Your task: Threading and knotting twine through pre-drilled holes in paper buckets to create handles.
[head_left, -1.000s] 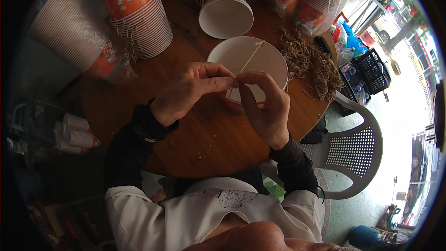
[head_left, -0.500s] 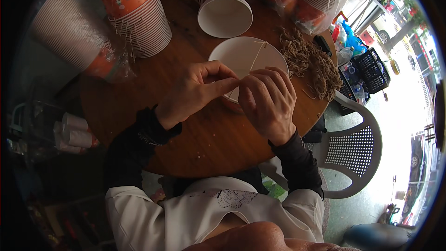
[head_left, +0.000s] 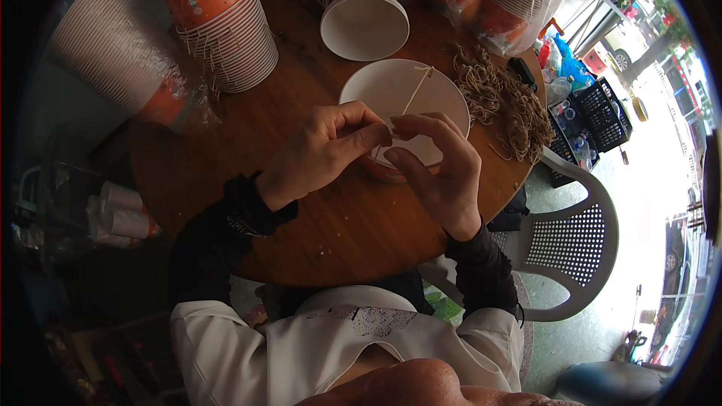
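Observation:
A white-lined paper bucket (head_left: 444,116) stands on the round wooden table in front of me, its outside orange low down. A thin tan string (head_left: 416,90) is knotted at its far rim and runs across the mouth toward my hands. My left hand (head_left: 320,146) is over the bucket's near left rim, thumb and forefinger pinched on the string. Beside it, over the mouth, my right hand (head_left: 451,165) has thumb and forefinger apart, their tips close to the left fingertips. The near end of the string is mostly hidden by my fingers.
A heap of tan strings (head_left: 508,105) lies right of the bucket. Behind it are nested paper buckets (head_left: 365,26) on their side. Tall stacks of orange buckets (head_left: 229,49) stand at the left, more in plastic (head_left: 519,0) at the back right. A grey plastic chair (head_left: 568,244) stands at the right.
My right hand has turned and its thumb and forefinger have spread apart, uncovering more of the bucket's mouth. My left hand keeps its pinch, shifted slightly to the right.

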{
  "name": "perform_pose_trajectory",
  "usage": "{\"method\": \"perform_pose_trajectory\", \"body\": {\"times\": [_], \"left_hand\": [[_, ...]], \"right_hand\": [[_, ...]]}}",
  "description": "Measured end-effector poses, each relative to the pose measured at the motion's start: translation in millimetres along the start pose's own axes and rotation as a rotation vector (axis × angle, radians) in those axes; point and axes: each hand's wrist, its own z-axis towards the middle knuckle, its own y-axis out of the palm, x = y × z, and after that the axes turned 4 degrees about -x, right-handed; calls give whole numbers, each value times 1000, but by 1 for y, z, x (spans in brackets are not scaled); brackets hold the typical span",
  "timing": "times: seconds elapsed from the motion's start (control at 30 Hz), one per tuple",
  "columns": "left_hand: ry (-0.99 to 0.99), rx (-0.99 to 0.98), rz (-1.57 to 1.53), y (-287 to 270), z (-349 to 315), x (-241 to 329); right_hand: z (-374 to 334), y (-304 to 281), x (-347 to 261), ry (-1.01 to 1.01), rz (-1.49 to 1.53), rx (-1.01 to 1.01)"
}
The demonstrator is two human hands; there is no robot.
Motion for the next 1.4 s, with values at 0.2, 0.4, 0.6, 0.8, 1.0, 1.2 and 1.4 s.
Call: {"method": "perform_pose_trajectory", "body": {"times": [0.2,0.4,0.6,0.8,1.0,1.2,1.4], "left_hand": [[-13,1,87,0,-1,2],[113,125,222,10,-3,-4],[250,174,383,12,-8,-6],[496,212,711,7,-7,-7],[479,191,865,9,-11,-10],[389,190,828,12,-8,-13],[422,291,621,13,8,-16]], "right_hand": [[-1,0,7,22,21,3],[1,2,14,65,75,42],[5,-2,7,199,188,-39],[5,1,8,137,22,-96],[5,6,13,2,-182,-13],[7,9,15,-87,-373,49],[5,10,13,-156,-347,19]]}}
